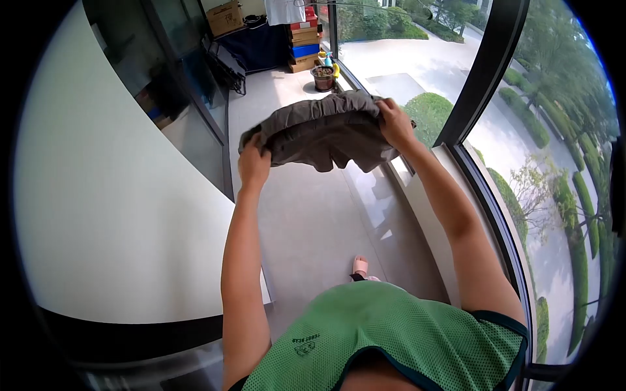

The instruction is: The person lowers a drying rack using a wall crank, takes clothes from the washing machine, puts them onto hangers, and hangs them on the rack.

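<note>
A pair of dark grey-brown pants [326, 133] with a gathered elastic waistband hangs between my two hands, out in front of me at arm's length. My left hand [254, 163] grips one end of the waistband, fingers closed over the cloth. At the other end, near the window, my right hand [396, 126] pinches the waistband a little higher. The band is stretched wide between them, and the cloth drops below it in folds. How long the legs are, I cannot tell from this angle.
Windows with a dark frame [486, 72] run along my right; a white wall [124, 195] and glass door [189, 72] stand left. Ahead on the tiled floor [313, 221] are a plant pot [323, 78], stacked boxes [304, 49] and a folded chair [225, 65]. A white garment [285, 12] hangs above.
</note>
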### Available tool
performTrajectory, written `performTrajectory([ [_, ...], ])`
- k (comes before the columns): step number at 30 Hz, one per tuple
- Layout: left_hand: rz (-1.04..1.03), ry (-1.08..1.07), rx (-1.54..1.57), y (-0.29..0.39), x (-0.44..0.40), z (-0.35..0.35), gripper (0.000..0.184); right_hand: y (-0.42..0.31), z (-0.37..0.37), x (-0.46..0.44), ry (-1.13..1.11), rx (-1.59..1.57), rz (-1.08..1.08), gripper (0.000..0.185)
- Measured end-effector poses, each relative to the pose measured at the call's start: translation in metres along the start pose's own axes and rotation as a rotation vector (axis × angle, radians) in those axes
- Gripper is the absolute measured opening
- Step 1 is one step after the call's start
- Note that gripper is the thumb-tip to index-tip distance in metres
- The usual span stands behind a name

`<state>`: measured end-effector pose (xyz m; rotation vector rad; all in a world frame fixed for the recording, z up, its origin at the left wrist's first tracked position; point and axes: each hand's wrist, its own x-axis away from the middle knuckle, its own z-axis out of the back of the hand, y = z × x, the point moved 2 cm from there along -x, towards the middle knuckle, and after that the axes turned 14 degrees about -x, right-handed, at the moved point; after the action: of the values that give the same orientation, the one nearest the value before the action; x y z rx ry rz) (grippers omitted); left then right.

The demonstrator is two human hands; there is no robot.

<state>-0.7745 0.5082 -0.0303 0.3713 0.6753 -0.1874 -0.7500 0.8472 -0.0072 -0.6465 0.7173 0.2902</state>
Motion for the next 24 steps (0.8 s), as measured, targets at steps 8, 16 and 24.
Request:
performTrajectory([
  [8,0.475,-0.582,0.447,-0.062,-0.021,-0.052,0.021,0.107,-0.044,-0.049,-0.461,-0.129,-0.558,0.037],
  [16,0.482,-1.06,0.208,-0.076,-0.052,-0.084,0.021,0.135,-0.131,-0.079,-1.21,-0.176,-0.673,0.034],
  [24,0.49,-0.428,0.262,-0.141,-0.143,-0.105,0.017,0.138,-0.192,-0.16,-0.716,-0.405,-0.48,0.04],
])
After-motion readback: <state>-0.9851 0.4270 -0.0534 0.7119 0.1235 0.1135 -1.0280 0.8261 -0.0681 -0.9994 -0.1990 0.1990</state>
